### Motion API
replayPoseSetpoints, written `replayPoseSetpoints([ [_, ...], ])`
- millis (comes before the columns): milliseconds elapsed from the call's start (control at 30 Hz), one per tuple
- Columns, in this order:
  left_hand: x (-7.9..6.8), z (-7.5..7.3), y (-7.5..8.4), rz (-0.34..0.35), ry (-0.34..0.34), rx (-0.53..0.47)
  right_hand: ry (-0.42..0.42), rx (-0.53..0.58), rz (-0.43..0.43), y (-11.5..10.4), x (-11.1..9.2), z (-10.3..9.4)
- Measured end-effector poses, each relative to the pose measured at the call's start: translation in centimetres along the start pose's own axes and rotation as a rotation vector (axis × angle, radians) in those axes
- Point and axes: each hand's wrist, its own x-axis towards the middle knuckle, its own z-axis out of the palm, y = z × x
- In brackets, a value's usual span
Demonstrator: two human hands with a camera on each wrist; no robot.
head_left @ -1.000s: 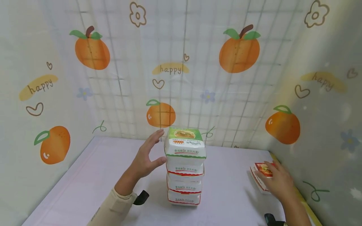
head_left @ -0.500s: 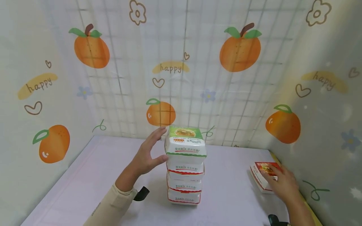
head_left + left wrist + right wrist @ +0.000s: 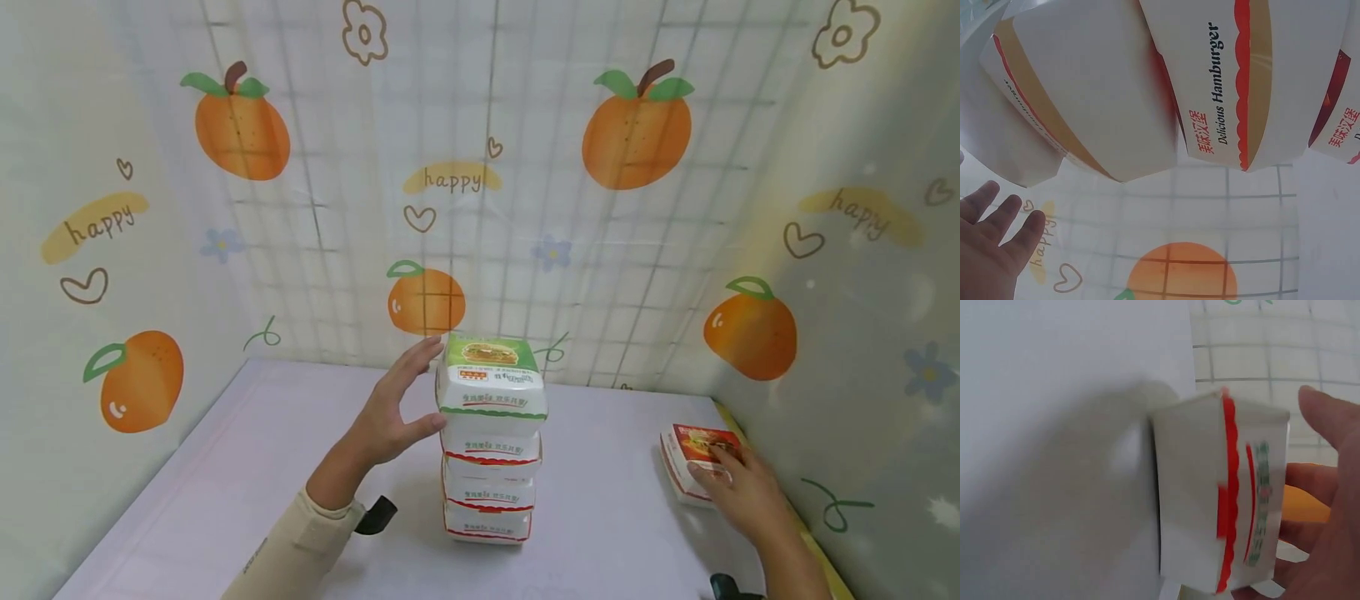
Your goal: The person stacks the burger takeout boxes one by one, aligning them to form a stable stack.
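Several paper hamburger boxes stand in a tall stack mid-table, the lower ones red-trimmed (image 3: 489,525) and the top one green (image 3: 491,375) with a burger picture. My left hand (image 3: 393,412) is at the stack's left side, fingers spread and thumb tip right at the top box's lower edge. The left wrist view shows the stacked boxes (image 3: 1216,81) beyond its fingertips (image 3: 1032,225). To the right, a single red hamburger box (image 3: 682,479) lies on the table. My right hand (image 3: 738,492) reaches over it, fingers loosely bent across its top; the right wrist view shows the thumb (image 3: 1322,412) raised off the box.
A white table (image 3: 600,483) carries everything. A curtain (image 3: 517,108) printed with oranges hangs over a wire grid at the back and continues along both sides. A yellow strip (image 3: 816,550) runs along the table's right edge, close to my right forearm.
The red box at the right has shifted slightly away and leftward under my right hand, whose fingers have repositioned on it. The left fingertips have come slightly closer to the stack, which stays put.
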Motion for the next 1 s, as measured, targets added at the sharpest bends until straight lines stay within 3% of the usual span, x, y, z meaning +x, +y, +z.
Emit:
replayPoseSetpoints([
  [100,-0.1,0.1,-0.1,-0.002,0.005,-0.004,-0.011,-0.015,-0.005,-0.1,-0.2,0.0],
  [367,-0.3,0.3,-0.2,-0.010,0.017,-0.001,0.045,-0.115,-0.181,0.1,-0.9,0.6],
  [700,-0.3,0.4,-0.4,-0.026,0.018,0.000,0.027,0.004,-0.101,0.9,0.2,1.2],
  [867,-0.2,0.3,-0.3,-0.021,0.018,0.002,0.054,0.075,-0.163,2.3,1.7,0.6],
  [1000,-0.3,0.4,-0.4,-0.014,0.024,-0.007,0.012,0.088,-0.175,3.1,2.2,0.3],
])
